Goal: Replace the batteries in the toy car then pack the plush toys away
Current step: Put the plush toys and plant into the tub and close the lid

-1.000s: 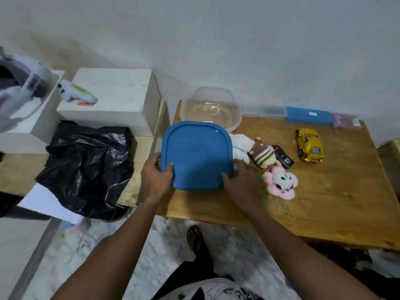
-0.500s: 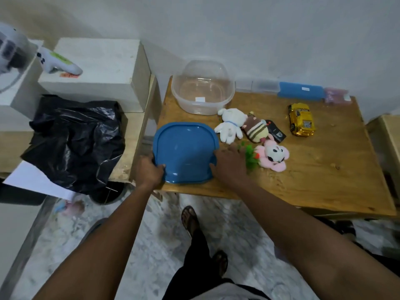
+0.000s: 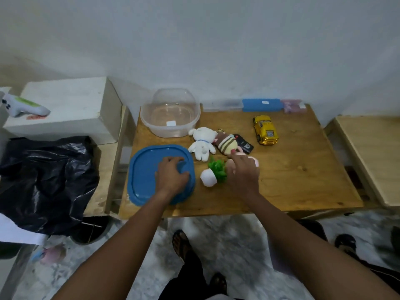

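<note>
A yellow toy car (image 3: pixel 265 130) stands at the back right of the wooden table (image 3: pixel 303 182). A blue lid (image 3: pixel 145 176) lies at the table's front left, and my left hand (image 3: pixel 172 177) is on it with fingers curled at its right rim. My right hand (image 3: pixel 242 172) covers and grips a pink plush toy (image 3: pixel 255 161), which is mostly hidden. A green plush plant in a white pot (image 3: pixel 213 174) lies between my hands. Behind it lie a white plush bunny (image 3: pixel 202 142) and a brown striped plush (image 3: pixel 226 144). An empty clear container (image 3: pixel 171 113) stands at the back left.
A small black device (image 3: pixel 245 145) lies beside the striped plush. A blue case (image 3: pixel 262 105) and small clear boxes line the wall. Left of the table are a white box (image 3: pixel 69 109) with a toy controller (image 3: pixel 21 106) and a black plastic bag (image 3: pixel 45 180). Another wooden surface (image 3: pixel 372 156) stands to the right.
The blue lid went from held up in both hands to lying on the table. My left hand shifted to the lid's right part, and my right hand left the lid for the pink plush.
</note>
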